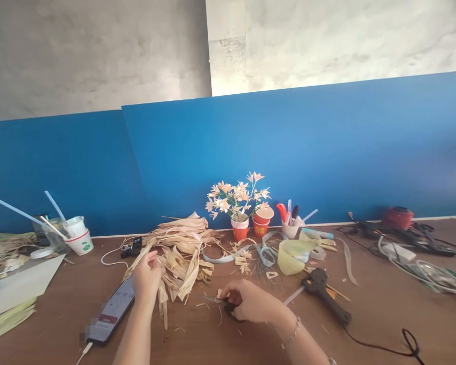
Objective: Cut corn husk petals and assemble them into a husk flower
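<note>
My right hand (249, 302) is wrapped round the dark handles of a pair of scissors (230, 309), whose metal blades point left just above the table. A small pale scrap shows by its fingertips. At the left edge of a pile of dried corn husks (182, 235), my left hand (147, 279) is raised with its fingers curled together. Whatever it may pinch is too small to make out. Behind the scissors, a few pale husk flowers (243, 261) lie on the table. Finished-looking husk flowers (237, 195) on green stems stand in a stack of red paper cups (239, 232).
A phone (112, 312) with a cable lies beside my left forearm. On the right are a black glue gun (327, 296), a roll of yellowish ribbon (291, 257) and tangled cables (421, 268). A blue partition (289, 152) closes off the table's back.
</note>
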The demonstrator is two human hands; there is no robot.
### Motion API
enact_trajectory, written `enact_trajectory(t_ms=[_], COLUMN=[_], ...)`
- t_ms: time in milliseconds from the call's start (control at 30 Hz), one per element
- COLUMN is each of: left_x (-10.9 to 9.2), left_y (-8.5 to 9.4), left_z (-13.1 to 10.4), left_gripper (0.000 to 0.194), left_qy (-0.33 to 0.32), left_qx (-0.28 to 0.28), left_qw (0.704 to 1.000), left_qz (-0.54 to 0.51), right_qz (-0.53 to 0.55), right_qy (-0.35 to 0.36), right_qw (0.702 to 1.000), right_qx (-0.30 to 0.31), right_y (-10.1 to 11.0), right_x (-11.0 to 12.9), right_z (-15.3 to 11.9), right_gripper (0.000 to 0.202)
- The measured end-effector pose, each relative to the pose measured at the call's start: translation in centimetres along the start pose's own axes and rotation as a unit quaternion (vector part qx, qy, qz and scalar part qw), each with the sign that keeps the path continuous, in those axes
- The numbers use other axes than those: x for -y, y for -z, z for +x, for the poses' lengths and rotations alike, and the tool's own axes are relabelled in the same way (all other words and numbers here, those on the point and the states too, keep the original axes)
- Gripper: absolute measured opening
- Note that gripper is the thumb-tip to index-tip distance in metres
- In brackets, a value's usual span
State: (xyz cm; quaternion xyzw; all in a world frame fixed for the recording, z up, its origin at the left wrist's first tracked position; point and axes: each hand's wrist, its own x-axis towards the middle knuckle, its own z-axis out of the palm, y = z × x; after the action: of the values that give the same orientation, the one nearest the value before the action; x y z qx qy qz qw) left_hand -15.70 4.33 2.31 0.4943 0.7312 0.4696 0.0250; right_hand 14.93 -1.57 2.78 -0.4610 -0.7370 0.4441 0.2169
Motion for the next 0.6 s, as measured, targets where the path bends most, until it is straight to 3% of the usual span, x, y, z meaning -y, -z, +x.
enact_trajectory(t_ms=[67,200,267,367,467,533,600], left_x=[0.3,-0.2,-0.5,-0.5,-0.7,-1.6,-3.2], left_y=[0.0,-1.1,-1.8,-2.3,-2.1,-1.8,-1.6], left_z=[-0.4,-1.7,-2.2,-2.2,-2.0,-2.2,-2.7], left_gripper=[0.028,0.031,0.030,0.027,0.026,0.022,0.020], left_qy=[-0.025,-0.105,-0.120,-0.128,-0.112,-0.085,-0.042], left_qx=[-0.002,0.067,0.107,0.116,0.059,0.019,0.024], left_qw=[0.999,0.982,0.969,0.966,0.985,0.996,0.988], left_qz=[0.020,0.145,0.190,0.195,0.114,-0.001,-0.144], right_qz=[0.028,0.057,0.064,0.075,0.137,0.208,0.278], right_qy=[-0.003,0.007,0.018,0.020,0.014,0.012,0.007], right_qw=[1.000,0.997,0.995,0.990,0.979,0.965,0.947], right_qx=[0.003,-0.044,-0.076,-0.118,-0.147,-0.158,-0.162], right_y=[-0.3,-0.8,-0.9,-0.8,-0.8,-0.9,-0.9], right_x=[-0.5,-0.9,-0.9,-0.8,-0.6,-0.3,0.1], right_z=[0.5,1.2,1.4,1.7,2.0,2.2,2.3], right_gripper=[0.042,0.035,0.033,0.032,0.034,0.040,0.046])
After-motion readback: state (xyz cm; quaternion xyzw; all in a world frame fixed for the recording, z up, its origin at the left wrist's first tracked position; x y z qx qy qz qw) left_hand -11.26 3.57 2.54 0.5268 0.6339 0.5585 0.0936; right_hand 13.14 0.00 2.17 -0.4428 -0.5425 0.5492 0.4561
